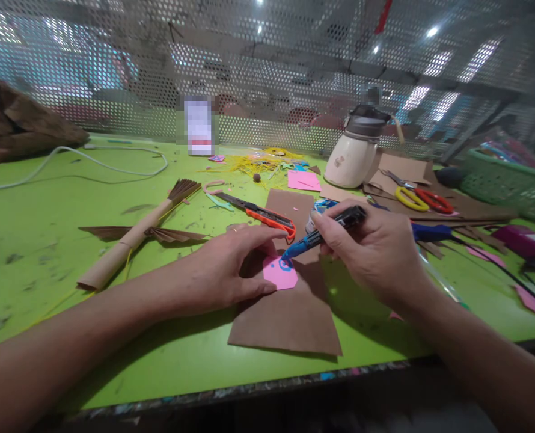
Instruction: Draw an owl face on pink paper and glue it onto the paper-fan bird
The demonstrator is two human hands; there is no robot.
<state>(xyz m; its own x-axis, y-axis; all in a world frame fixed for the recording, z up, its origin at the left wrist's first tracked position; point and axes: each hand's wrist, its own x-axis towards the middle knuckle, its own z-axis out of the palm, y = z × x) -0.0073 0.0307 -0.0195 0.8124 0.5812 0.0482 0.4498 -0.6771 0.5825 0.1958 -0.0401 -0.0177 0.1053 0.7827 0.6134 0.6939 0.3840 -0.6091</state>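
Drawing in blue on a small pink paper point(281, 280), which lies on a brown paper sheet point(290, 329) near the front edge of the green table point(168, 361). Right hand point(371, 252) closed round a blue marker point(324, 233), tip down at the ring. Left hand point(244, 258) moderately spread, thumb and fingers apart, thumb tip at the pink paper's lower left edge, apparently steadying it.

Progress: a curled blue ring and one small dot to its left are down. Lower part of the pink paper bare. Judged partly done; whether the ring is complete cannot be told, tip covers it. The brown sheet shows no blue marks where visible.

Surroundings: orange-handled cutter point(262, 214) on the far part of the brown sheet, just beyond the left fingers; closest obstacle to that hand. To the left, a brown paper tube point(132, 243) with pleated pieces at side and end. Farther back, yellow strands point(253, 163), pink sheet point(303, 180), white jug point(352, 153). On the right, scissors point(418, 197) on brown scraps, green basket point(493, 183), a dark cord point(488, 255) running across; crowded there, though apart from the drawing spot. White cable point(46, 161) far left, well out of the way.
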